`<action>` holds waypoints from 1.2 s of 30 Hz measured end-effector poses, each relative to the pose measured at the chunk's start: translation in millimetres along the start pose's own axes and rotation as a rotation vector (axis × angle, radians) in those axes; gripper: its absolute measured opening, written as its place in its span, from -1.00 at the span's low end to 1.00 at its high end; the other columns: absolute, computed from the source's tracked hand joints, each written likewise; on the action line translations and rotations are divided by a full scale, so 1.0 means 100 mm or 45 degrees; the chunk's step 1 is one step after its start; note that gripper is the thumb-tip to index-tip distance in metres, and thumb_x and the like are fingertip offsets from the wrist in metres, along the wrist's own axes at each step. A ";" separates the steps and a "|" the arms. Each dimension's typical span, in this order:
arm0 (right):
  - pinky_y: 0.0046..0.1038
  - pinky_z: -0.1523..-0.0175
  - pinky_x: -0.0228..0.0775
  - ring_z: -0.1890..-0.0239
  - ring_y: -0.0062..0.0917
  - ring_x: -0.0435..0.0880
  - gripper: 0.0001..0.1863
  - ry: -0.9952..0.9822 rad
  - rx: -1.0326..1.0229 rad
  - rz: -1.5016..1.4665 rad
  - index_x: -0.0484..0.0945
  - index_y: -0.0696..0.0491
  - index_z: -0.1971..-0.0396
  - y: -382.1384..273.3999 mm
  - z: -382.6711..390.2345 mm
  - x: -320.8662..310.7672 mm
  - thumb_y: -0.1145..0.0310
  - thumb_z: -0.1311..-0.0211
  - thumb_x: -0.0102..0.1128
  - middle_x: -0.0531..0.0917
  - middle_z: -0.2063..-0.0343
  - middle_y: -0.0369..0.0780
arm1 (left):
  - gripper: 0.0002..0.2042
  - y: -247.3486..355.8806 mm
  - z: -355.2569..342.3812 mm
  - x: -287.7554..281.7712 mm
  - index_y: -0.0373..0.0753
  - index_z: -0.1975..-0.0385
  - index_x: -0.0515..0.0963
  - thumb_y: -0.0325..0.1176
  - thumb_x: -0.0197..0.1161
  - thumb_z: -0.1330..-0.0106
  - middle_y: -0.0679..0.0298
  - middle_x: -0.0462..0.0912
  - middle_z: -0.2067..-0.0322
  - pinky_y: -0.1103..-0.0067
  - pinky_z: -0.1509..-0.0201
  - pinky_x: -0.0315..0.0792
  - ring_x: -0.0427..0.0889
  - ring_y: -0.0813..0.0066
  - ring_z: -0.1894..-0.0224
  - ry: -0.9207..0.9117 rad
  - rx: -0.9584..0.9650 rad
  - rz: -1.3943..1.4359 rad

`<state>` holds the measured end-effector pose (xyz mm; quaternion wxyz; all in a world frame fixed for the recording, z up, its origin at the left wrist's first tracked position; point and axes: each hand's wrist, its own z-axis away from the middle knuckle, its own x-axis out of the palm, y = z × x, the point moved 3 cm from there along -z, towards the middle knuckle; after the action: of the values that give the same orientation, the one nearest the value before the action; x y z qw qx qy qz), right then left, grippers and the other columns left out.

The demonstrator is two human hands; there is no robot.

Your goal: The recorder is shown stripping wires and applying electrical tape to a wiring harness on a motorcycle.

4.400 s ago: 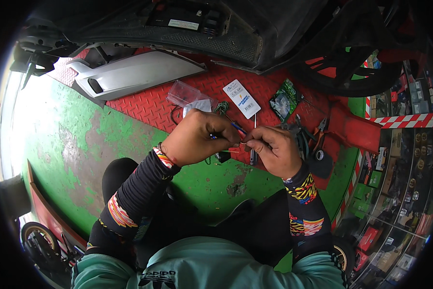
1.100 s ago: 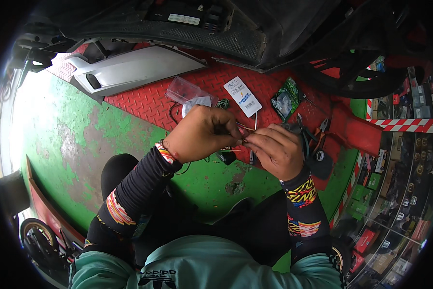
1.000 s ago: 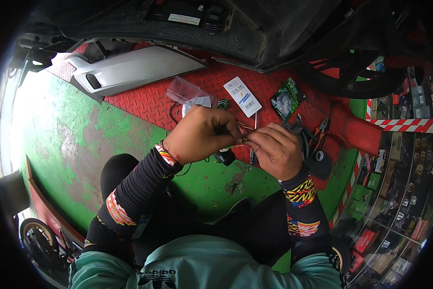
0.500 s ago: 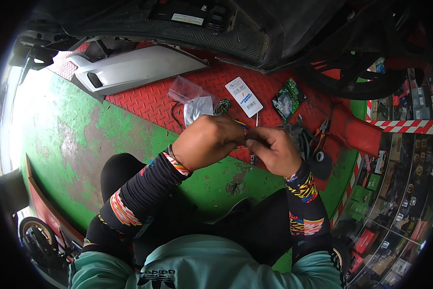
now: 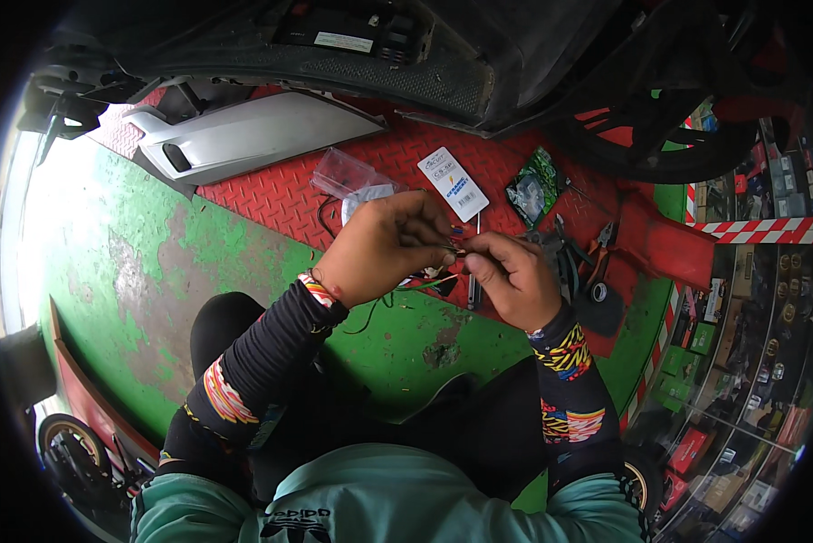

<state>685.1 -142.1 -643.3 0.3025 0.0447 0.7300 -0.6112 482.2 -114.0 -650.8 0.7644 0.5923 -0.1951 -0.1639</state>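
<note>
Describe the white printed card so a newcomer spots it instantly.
Find the red diamond-plate platform by the black motorcycle. On it, the slanted white card lies between a clear plastic box and a shiny green packet. Unlike both, it is a flat white rectangle.

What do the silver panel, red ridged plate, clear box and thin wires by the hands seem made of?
Silver panel: probably painted plastic, smooth with a soft sheen; metal is possible. Red plate: likely painted metal, given its raised tread pattern. Clear box: apparently stiff plastic, as it's see-through with crisp edges. Wires: apparently plastic-coated, judging by their coloured skins; cores too small to tell.
</note>
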 end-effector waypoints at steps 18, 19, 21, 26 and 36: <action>-0.59 0.44 0.23 0.54 -0.80 0.39 -0.76 -0.036 0.330 -0.495 0.54 0.15 0.38 0.12 0.06 0.16 0.30 -0.46 0.12 0.47 0.63 -0.42 | -0.80 0.11 0.07 0.05 -0.31 0.20 0.72 -0.46 0.48 -0.19 0.21 0.78 0.32 0.55 0.11 0.62 0.77 0.46 0.26 0.044 0.327 -0.589; -0.59 0.44 0.23 0.54 -0.80 0.39 -0.76 -0.034 0.330 -0.492 0.54 0.15 0.38 0.11 0.06 0.17 0.30 -0.46 0.12 0.47 0.63 -0.42 | -0.80 0.10 0.06 0.06 -0.31 0.20 0.72 -0.46 0.48 -0.19 0.21 0.78 0.32 0.55 0.11 0.62 0.77 0.46 0.26 0.043 0.330 -0.588; -0.60 0.45 0.22 0.54 -0.80 0.37 -0.76 0.009 0.286 -0.559 0.53 0.16 0.37 0.08 0.06 0.20 0.31 -0.46 0.12 0.48 0.61 -0.40 | -0.83 0.11 0.08 0.06 -0.30 0.27 0.73 -0.44 0.48 -0.17 0.21 0.78 0.37 0.53 0.19 0.61 0.78 0.40 0.30 0.129 0.540 -0.641; -0.57 0.52 0.20 0.62 -0.77 0.33 -0.80 -0.015 0.447 -0.890 0.53 0.13 0.36 0.10 0.07 0.22 0.34 -0.44 0.07 0.45 0.63 -0.40 | -0.87 0.10 0.13 0.10 -0.29 0.29 0.72 -0.47 0.44 -0.17 0.19 0.76 0.40 0.48 0.26 0.60 0.76 0.32 0.36 0.095 0.553 -0.742; -0.53 0.54 0.28 0.65 -0.63 0.46 -0.72 -0.151 0.679 -0.864 0.57 0.13 0.26 0.08 0.06 0.17 0.20 -0.46 0.05 0.58 0.55 -0.31 | -0.89 0.04 0.10 0.02 -0.34 0.30 0.70 -0.53 0.41 -0.20 0.19 0.78 0.37 0.53 0.21 0.61 0.77 0.44 0.33 0.011 0.320 -0.560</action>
<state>677.2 -150.9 -658.8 0.1039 -0.1566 0.5012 -0.8447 479.5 -122.2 -644.2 0.6315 0.7116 -0.0772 -0.2981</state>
